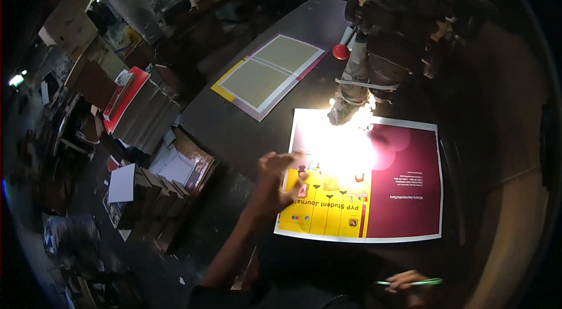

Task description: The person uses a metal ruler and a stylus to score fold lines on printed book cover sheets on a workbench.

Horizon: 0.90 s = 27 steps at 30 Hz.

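Observation:
A printed cover sheet (pixel 404 186), yellow on the left and maroon on the right with a white border, lies flat on the dark table under a bright lamp. My left hand (pixel 280 183) is over the sheet's left edge, fingers curved and apart, holding nothing; I cannot tell whether it touches the paper. Low at the right, below the sheet's near edge, my right hand (pixel 404 280) is closed around a slim green pen-like tool (pixel 432 281) with a pale end. Glare washes out the sheet's upper middle.
Farther back lies a sheet with two grey boards (pixel 263 78) on it. A dark machine (pixel 392 45) with a wrapped lamp column and a red knob (pixel 340 51) overhangs the table. Stacked boards (pixel 152 192) and a red-topped pile (pixel 132 98) stand at the left.

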### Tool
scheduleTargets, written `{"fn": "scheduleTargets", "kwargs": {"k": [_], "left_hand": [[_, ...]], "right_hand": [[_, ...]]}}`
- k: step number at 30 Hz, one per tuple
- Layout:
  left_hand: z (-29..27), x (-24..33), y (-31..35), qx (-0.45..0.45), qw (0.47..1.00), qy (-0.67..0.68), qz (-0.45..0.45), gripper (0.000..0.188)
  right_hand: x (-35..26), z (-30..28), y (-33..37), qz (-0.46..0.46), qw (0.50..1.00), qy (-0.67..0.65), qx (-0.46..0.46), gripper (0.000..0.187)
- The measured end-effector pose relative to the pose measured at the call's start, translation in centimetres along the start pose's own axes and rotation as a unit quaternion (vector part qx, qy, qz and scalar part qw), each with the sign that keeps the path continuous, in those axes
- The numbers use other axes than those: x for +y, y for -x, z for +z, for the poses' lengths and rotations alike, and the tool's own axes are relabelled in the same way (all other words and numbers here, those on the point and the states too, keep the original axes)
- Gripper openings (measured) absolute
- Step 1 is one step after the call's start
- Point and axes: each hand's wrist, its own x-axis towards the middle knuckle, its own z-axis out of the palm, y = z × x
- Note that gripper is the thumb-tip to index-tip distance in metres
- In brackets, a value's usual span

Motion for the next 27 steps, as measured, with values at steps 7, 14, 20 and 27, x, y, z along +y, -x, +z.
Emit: {"fn": "scheduleTargets", "kwargs": {"k": [7,14,20,27], "left_hand": [[-3.0,-10.9,-6.3,0.123,0.986,-0.11,-0.001,0.061],[-3.0,-10.0,-6.5,-0.012,0.958,-0.268,-0.103,0.059],[-6.2,-11.1,-2.8,-0.014,0.958,-0.258,-0.122,0.056],[-8.3,-8.8,-1.9,0.014,0.969,-0.23,-0.093,0.036]], "right_hand": [[1.9,6.0,0.8,0.433,0.826,0.164,0.322,0.036],[0.5,6.2,0.4,0.433,0.816,0.16,0.348,0.033],[-0.7,6.8,-0.3,0.431,0.818,0.122,0.362,0.031],[-5.0,2.0,-2.3,0.333,0.868,0.283,0.235,0.026]]}}
